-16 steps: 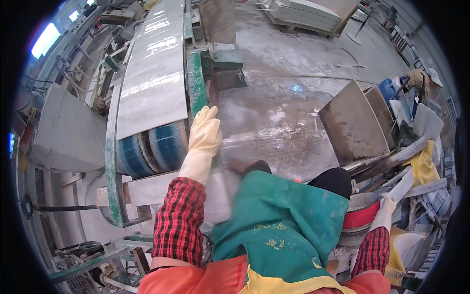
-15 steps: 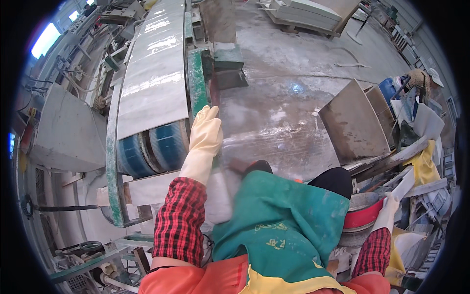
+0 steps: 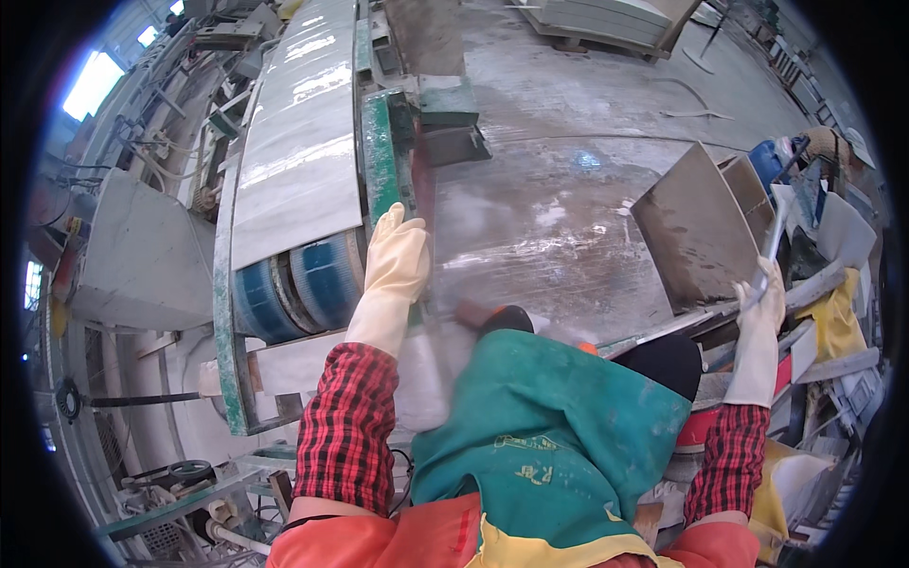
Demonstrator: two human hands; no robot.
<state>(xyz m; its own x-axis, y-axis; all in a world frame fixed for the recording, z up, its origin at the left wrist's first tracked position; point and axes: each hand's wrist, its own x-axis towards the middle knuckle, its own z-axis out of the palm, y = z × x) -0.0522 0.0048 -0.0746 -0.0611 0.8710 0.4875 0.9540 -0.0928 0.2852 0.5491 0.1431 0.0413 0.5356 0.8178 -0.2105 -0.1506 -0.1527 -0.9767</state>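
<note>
We see our gloved left hand (image 3: 398,260) pressed flat against the green frame (image 3: 381,156) of a conveyor belt (image 3: 303,142), while our right hand (image 3: 762,298) closes around a thin metal rod (image 3: 775,241) beside grey stone slabs (image 3: 696,227).

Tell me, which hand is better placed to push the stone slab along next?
Probably the left hand: its glove already rests on the slab's edge beside the conveyor belt. The right hand is off gripping a rod.
</note>
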